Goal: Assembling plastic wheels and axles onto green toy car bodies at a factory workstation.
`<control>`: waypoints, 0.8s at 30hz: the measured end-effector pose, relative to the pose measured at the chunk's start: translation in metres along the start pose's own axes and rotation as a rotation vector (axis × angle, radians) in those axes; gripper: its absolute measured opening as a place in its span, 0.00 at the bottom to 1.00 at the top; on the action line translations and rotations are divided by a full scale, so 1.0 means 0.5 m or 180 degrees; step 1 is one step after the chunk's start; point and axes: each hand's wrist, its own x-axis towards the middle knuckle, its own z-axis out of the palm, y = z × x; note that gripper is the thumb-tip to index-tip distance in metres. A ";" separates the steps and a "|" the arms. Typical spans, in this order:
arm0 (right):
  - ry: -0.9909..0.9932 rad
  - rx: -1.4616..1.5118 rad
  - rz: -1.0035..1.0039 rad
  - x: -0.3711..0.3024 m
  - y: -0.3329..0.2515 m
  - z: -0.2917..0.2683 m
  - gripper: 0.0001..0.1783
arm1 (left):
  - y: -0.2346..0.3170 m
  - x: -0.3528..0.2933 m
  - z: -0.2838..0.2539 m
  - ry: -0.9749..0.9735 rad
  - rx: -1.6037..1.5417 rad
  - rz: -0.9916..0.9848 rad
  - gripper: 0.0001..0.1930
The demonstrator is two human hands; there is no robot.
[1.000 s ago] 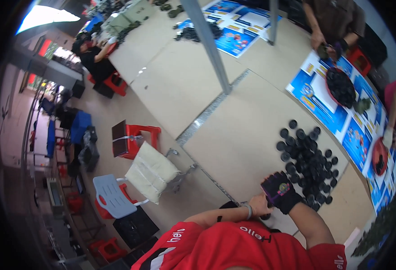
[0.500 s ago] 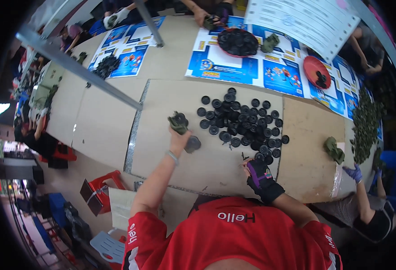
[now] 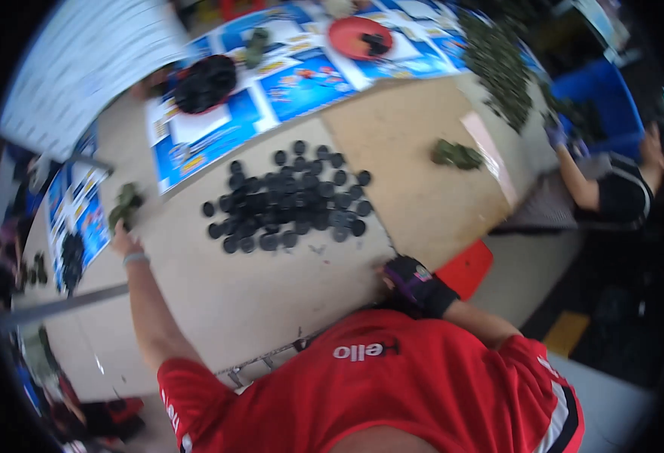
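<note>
My left hand [image 3: 123, 240] reaches far out to the left over the beige table [image 3: 256, 302] and grips a small green leafy bundle [image 3: 125, 205]. There is a pale band on that wrist. My right hand [image 3: 406, 275] wears a black and purple glove and rests at the table's near edge, just below a cluster of several black round discs [image 3: 287, 202]. The picture is blurred, so I cannot make out its fingers. My red shirt fills the lower middle of the view.
Another green bundle [image 3: 457, 155] lies on the table at right, and a long heap of green pieces [image 3: 498, 64] runs along the far right. Blue printed sheets [image 3: 302, 79] carry a red bowl [image 3: 355, 34] and a black heap [image 3: 207, 75]. A co-worker [image 3: 619, 192] sits at right beside a blue bin [image 3: 611, 98]. A red stool [image 3: 464, 268] stands below.
My left hand has carried the green bundle away from the discs toward the table's left. My right hand has drawn back from the discs to the table edge. The view has swung.
</note>
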 end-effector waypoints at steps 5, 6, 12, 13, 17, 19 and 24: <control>0.0822 -0.1427 0.0883 0.064 0.028 -0.207 0.11 | -0.163 -0.135 -0.037 -0.0841 0.0368 -0.0393 0.36; 0.1199 -0.1628 0.1066 0.062 0.067 -0.248 0.15 | -0.197 -0.207 -0.011 -0.1012 0.0372 -0.0433 0.34; 0.0712 -0.2643 0.1769 0.143 0.326 -0.462 0.42 | -0.280 -0.601 -0.016 -0.1880 0.1328 -0.0396 0.22; 0.0613 -0.2909 0.1712 0.131 0.409 -0.472 0.49 | -0.273 -0.653 0.001 -0.2145 0.1368 -0.0263 0.20; -0.0149 -0.1882 0.2094 0.212 0.334 -0.511 0.49 | -0.273 -0.824 -0.004 -0.2663 0.1600 0.0156 0.17; -0.0170 -0.2014 0.2020 0.236 0.309 -0.498 0.43 | -0.272 -0.893 0.011 -0.2777 0.1672 0.0283 0.16; 0.0503 0.0687 0.1458 0.238 0.204 -0.388 0.31 | -0.257 -1.059 0.106 -0.3474 0.1858 0.0177 0.25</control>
